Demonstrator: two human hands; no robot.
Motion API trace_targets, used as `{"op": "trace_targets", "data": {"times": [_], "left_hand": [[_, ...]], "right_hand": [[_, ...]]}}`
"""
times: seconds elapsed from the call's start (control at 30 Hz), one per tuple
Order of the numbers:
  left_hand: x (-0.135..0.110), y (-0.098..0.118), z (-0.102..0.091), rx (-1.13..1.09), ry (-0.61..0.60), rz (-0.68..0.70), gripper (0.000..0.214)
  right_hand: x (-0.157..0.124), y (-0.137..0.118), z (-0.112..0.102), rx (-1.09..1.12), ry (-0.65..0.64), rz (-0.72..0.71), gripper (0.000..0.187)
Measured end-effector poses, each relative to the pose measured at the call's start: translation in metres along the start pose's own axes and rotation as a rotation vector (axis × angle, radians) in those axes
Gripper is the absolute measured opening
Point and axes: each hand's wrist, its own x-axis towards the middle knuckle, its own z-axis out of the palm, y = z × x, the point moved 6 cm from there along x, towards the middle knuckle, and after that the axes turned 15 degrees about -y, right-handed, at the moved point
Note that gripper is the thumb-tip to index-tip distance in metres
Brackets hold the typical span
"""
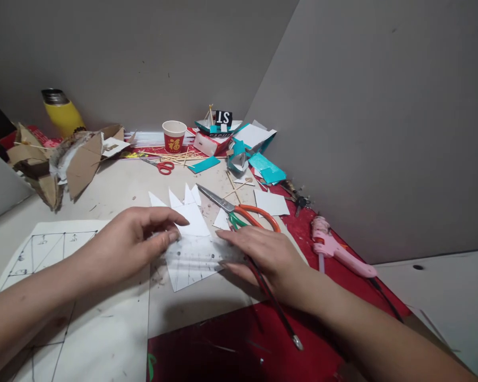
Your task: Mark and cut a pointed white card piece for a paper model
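Note:
My left hand (137, 236) lies on a clear plastic ruler (193, 254), thumb and fingers pressed on its left end. The ruler rests across a white paper cut-out (191, 217) with several pointed tips. My right hand (263, 252) presses flat on the ruler's right end and holds a dark pencil (273, 300) that runs back under the palm toward me. Orange-and-green scissors (239, 209) lie just beyond my right fingers.
A large white sheet with pencil lines (43, 249) lies at left. Behind stand torn cardboard (63, 164), a yellow flask (61, 111), a red paper cup (174, 136), red scissors (163, 167), teal card scraps (263, 167). A pink glue gun (334, 246) lies right on red mat.

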Motion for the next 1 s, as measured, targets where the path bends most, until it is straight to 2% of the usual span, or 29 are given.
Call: {"op": "trace_targets", "data": {"times": [0.13,0.23,0.43,0.53,0.63,0.73,0.87,0.93,1.0], "left_hand": [[0.006,-0.014,-0.014,-0.229,0.046,-0.049,0.018],[0.007,-0.022,-0.024,-0.362,0.127,-0.057,0.022],[0.004,-0.037,-0.037,-0.484,0.271,-0.066,0.025],[0.004,-0.037,-0.039,-0.469,0.294,-0.051,0.024],[0.003,-0.025,-0.037,-0.356,0.291,-0.020,0.024],[0.001,-0.007,-0.019,-0.144,0.147,-0.023,0.024],[-0.008,0.004,0.033,0.184,-0.189,-0.095,0.024],[-0.014,0.009,0.055,0.271,-0.266,-0.046,0.027],[-0.019,0.013,0.063,0.264,-0.246,-0.008,0.035]], "right_hand": [[-0.004,0.011,-0.003,0.019,0.053,0.057,0.038],[-0.006,0.017,-0.003,0.030,0.075,0.103,0.040],[-0.009,0.025,-0.013,0.100,0.158,0.185,0.036],[-0.006,0.022,-0.016,0.102,0.111,0.094,0.035],[-0.002,0.016,-0.018,0.074,0.017,-0.056,0.034],[0.000,0.011,-0.016,0.020,-0.072,-0.142,0.035],[0.001,0.004,-0.009,0.008,-0.170,-0.199,0.036],[0.000,0.002,-0.005,0.013,-0.174,-0.210,0.037],[-0.001,0.004,-0.004,0.010,-0.139,-0.184,0.046]]}}
